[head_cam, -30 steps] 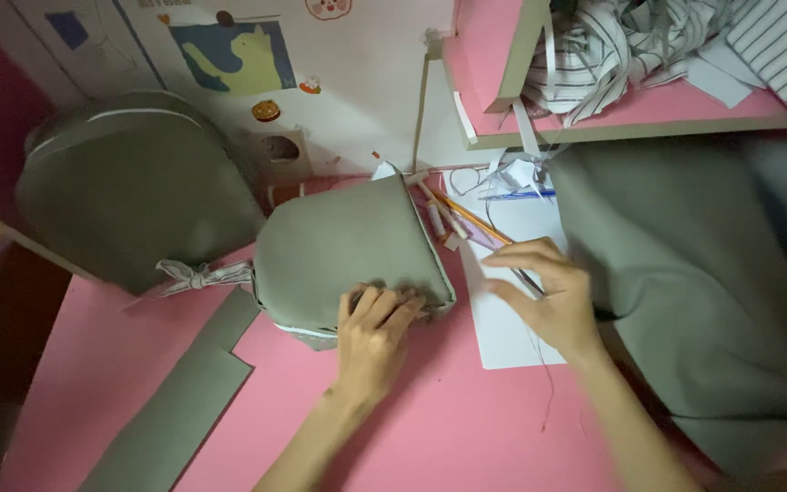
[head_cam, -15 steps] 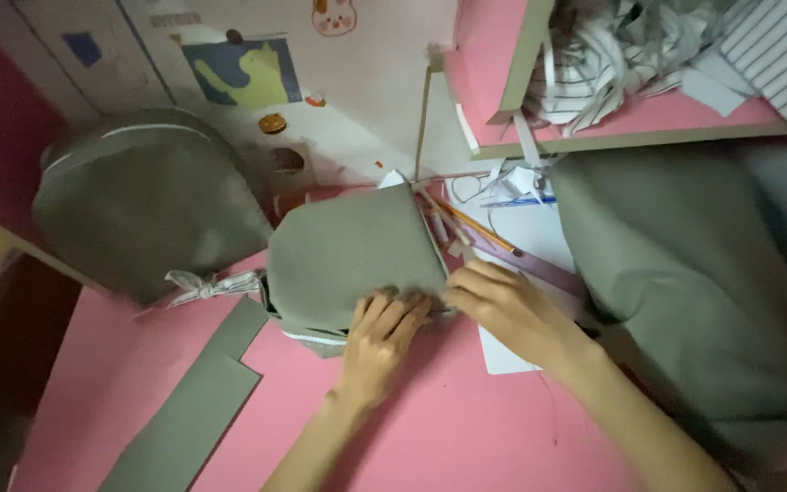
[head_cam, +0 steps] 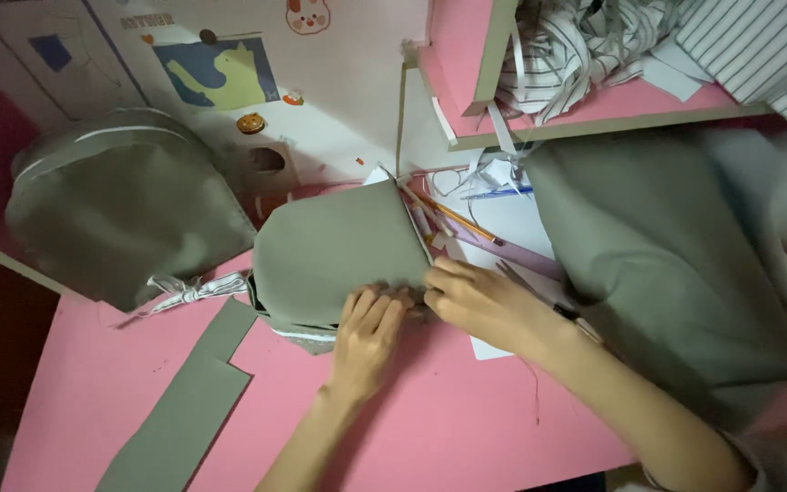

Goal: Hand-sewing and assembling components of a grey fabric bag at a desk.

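A rounded piece of grey-green fabric (head_cam: 339,251) lies on the pink table (head_cam: 430,428) in the middle of the view. My left hand (head_cam: 368,337) presses flat on its near edge, fingers together. My right hand (head_cam: 480,302) rests just to the right, its fingertips pinching the fabric's lower right corner. The two hands touch each other at that corner. White trim shows under the fabric's near edge.
A larger grey-green bundle (head_cam: 120,210) tied with white ribbon lies at the left. A cut grey strip (head_cam: 184,410) lies at the near left. More grey cloth (head_cam: 667,246) covers the right side. Pencils (head_cam: 453,214) and white paper lie behind the hands; a pink shelf (head_cam: 594,109) holds striped cloth.
My right hand has moved left from the white paper to the fabric's corner, meeting my left hand. The left hand stays on the fabric's near edge.
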